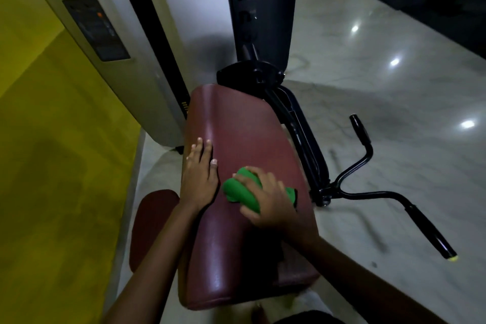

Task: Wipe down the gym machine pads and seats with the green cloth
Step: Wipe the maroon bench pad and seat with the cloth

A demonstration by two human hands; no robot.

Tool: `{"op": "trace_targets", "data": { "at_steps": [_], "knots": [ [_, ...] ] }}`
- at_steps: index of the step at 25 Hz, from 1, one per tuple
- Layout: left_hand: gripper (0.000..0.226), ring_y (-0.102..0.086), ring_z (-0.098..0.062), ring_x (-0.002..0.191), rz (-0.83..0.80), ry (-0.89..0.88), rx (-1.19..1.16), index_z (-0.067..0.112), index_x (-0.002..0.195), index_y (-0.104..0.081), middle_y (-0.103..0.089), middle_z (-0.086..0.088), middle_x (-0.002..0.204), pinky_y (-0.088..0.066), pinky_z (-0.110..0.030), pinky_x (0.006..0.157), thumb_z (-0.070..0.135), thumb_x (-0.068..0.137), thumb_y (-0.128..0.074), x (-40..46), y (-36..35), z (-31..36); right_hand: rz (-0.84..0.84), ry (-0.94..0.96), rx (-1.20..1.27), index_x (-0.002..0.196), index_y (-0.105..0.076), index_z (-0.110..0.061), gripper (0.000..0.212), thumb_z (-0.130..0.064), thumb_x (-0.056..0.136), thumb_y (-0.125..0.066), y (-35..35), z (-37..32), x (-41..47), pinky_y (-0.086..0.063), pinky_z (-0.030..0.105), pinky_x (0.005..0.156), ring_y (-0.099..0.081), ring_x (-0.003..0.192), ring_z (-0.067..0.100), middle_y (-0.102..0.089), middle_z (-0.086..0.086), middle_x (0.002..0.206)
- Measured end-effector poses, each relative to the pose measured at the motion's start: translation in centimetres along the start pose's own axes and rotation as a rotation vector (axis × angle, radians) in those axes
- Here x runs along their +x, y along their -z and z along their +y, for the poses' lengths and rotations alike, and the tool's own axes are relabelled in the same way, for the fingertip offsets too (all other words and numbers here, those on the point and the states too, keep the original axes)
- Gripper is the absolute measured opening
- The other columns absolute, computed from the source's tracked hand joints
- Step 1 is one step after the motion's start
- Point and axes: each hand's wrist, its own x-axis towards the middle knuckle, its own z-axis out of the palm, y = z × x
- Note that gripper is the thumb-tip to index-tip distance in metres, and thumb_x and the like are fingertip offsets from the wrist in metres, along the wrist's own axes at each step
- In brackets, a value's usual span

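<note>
A long maroon pad [236, 123] of the gym machine fills the middle of the head view. My right hand [271, 200] presses a bunched green cloth [238, 189] onto the pad's right half, fingers curled over it. My left hand [201, 176] lies flat on the pad's left edge, fingers spread and pointing away from me, holding nothing. A smaller maroon pad [150, 223] sits lower left, partly hidden behind my left forearm.
The machine's black frame [297, 123] and a bent black handle bar [410, 208] stand right of the pad. A pale weight-stack housing [123, 60] rises at the back left beside a yellow wall [52, 166]. Glossy marble floor [381, 87] spreads to the right.
</note>
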Motion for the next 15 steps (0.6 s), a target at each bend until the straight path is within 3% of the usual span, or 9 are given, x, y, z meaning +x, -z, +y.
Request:
{"op": "trace_targets", "data": {
  "at_steps": [1, 4, 6, 8, 9, 12, 13, 15],
  "knots": [
    [0.065, -0.008, -0.025, 0.147, 0.001, 0.002, -0.013, 0.01, 0.149, -0.023, -0.013, -0.009, 0.158, -0.006, -0.036, 0.118, 0.036, 0.089, -0.018, 0.0, 0.0, -0.1, -0.013, -0.048, 0.018, 0.137, -0.044, -0.034, 0.067, -0.056, 0.074, -0.037, 0.7, 0.4, 0.4, -0.041, 0.039, 0.084, -0.048, 0.109, 0.025, -0.043, 0.0, 0.138],
    [0.065, -0.01, -0.025, 0.146, 0.015, -0.009, -0.024, 0.011, 0.149, -0.024, -0.015, -0.009, 0.158, -0.01, -0.039, 0.119, 0.036, 0.089, -0.019, -0.2, 0.2, -0.1, -0.023, -0.435, 0.026, 0.14, -0.038, -0.032, 0.058, -0.054, 0.086, -0.041, 1.2, 0.2, 1.7, -0.035, 0.041, 0.095, -0.039, 0.121, 0.026, -0.035, 0.001, 0.14],
    [0.066, -0.011, -0.027, 0.146, 0.01, -0.022, -0.027, 0.009, 0.149, -0.025, -0.016, -0.01, 0.158, -0.011, -0.04, 0.119, 0.036, 0.089, -0.02, -0.3, 0.3, -0.1, 0.039, -0.264, -0.02, 0.138, -0.04, -0.033, 0.065, -0.058, 0.078, -0.034, 0.5, -2.4, 0.4, -0.04, 0.04, 0.087, -0.046, 0.112, 0.027, -0.04, 0.003, 0.138],
    [0.066, -0.012, -0.027, 0.146, 0.012, -0.025, -0.031, 0.009, 0.149, -0.026, -0.016, -0.011, 0.158, -0.011, -0.04, 0.118, 0.035, 0.089, -0.02, -0.2, 0.3, -0.1, 0.039, -0.001, -0.041, 0.131, -0.044, -0.034, 0.069, -0.059, 0.068, -0.036, -0.2, -3.3, -2.1, -0.047, 0.037, 0.069, -0.057, 0.092, 0.025, -0.053, 0.002, 0.128],
    [0.066, -0.012, -0.027, 0.146, 0.013, -0.026, -0.031, 0.009, 0.149, -0.026, -0.016, -0.011, 0.158, -0.011, -0.04, 0.119, 0.035, 0.089, -0.02, -0.2, 0.3, -0.1, 0.043, 0.036, -0.061, 0.131, -0.044, -0.036, 0.069, -0.059, 0.066, -0.038, -0.2, -2.6, -2.7, -0.048, 0.036, 0.067, -0.058, 0.09, 0.024, -0.054, 0.001, 0.127],
    [0.065, -0.012, -0.027, 0.146, 0.019, -0.022, -0.025, 0.009, 0.149, -0.026, -0.017, -0.011, 0.158, -0.012, -0.041, 0.119, 0.035, 0.089, -0.021, -0.3, 0.2, 0.0, 0.015, -0.32, 0.013, 0.139, -0.038, -0.037, 0.072, -0.06, 0.071, -0.031, 0.8, -1.2, -2.7, -0.038, 0.037, 0.089, -0.044, 0.114, 0.021, -0.038, -0.004, 0.139],
    [0.065, -0.013, -0.027, 0.146, 0.019, -0.022, -0.023, 0.009, 0.148, -0.027, -0.017, -0.011, 0.158, -0.012, -0.042, 0.119, 0.035, 0.089, -0.021, -0.3, 0.2, 0.0, 0.022, -0.346, -0.002, 0.139, -0.038, -0.036, 0.073, -0.061, 0.071, -0.029, 0.9, -1.8, -2.9, -0.037, 0.036, 0.089, -0.043, 0.115, 0.021, -0.037, -0.003, 0.14],
    [0.065, -0.014, -0.028, 0.145, 0.016, -0.024, -0.021, 0.008, 0.148, -0.028, -0.019, -0.013, 0.157, -0.013, -0.042, 0.118, 0.034, 0.089, -0.022, -0.3, 0.3, 0.1, 0.038, -0.155, -0.03, 0.133, -0.044, -0.035, 0.072, -0.061, 0.066, -0.034, 0.6, -3.6, -4.1, -0.045, 0.036, 0.074, -0.055, 0.099, 0.024, -0.051, 0.001, 0.131]
  ]
}}
